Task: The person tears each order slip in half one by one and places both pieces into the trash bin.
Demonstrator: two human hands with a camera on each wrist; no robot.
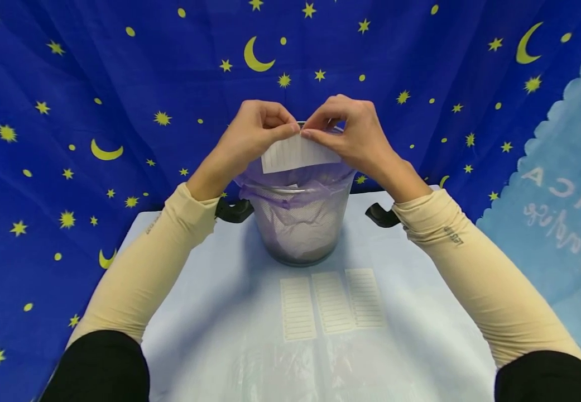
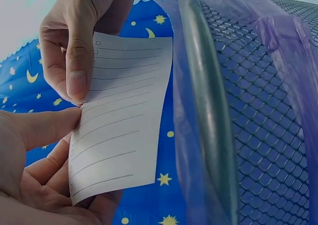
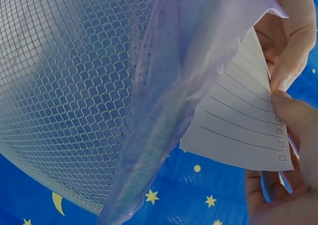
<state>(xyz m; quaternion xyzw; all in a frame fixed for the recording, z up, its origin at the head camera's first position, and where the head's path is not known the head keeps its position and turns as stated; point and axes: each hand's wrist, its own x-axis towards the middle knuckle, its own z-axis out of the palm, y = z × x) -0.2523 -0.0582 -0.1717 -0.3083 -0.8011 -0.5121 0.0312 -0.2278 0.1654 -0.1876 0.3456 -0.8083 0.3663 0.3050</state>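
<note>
So both hands are up at the bin and they're pinching the same slip of paper. The left hand (image 1: pixel 252 131) has its thumb and bent fingers on the edge of the lined paper slip (image 1: pixel 295 154), and the right hand (image 1: pixel 353 131) pinches that edge right next to it, thumb tips just about meeting. Neither grip is wide, it's all narrow pinching. The slip hangs a bit curved from the fingers, over the mouth of the bin in the head view, and the wrist views show ruled lines with little checkboxes down the held edge. Can't tell if it's touching the bag

The mesh bin (image 1: pixel 300 234) stands upright on the pale table (image 1: pixel 195 324), with a see-through purple bag (image 1: pixel 270 178) folded out over its rim. Nearer the person, three more slips lie side by side: a left slip (image 1: pixel 297 310), a middle slip (image 1: pixel 332 302) and a right slip (image 1: pixel 365 298), all lined too. Behind everything there's a blue curtain (image 1: pixel 159 67) with yellow moons and stars, plus a light blue cloth (image 1: pixel 561 195) with white lettering off to the right
</note>
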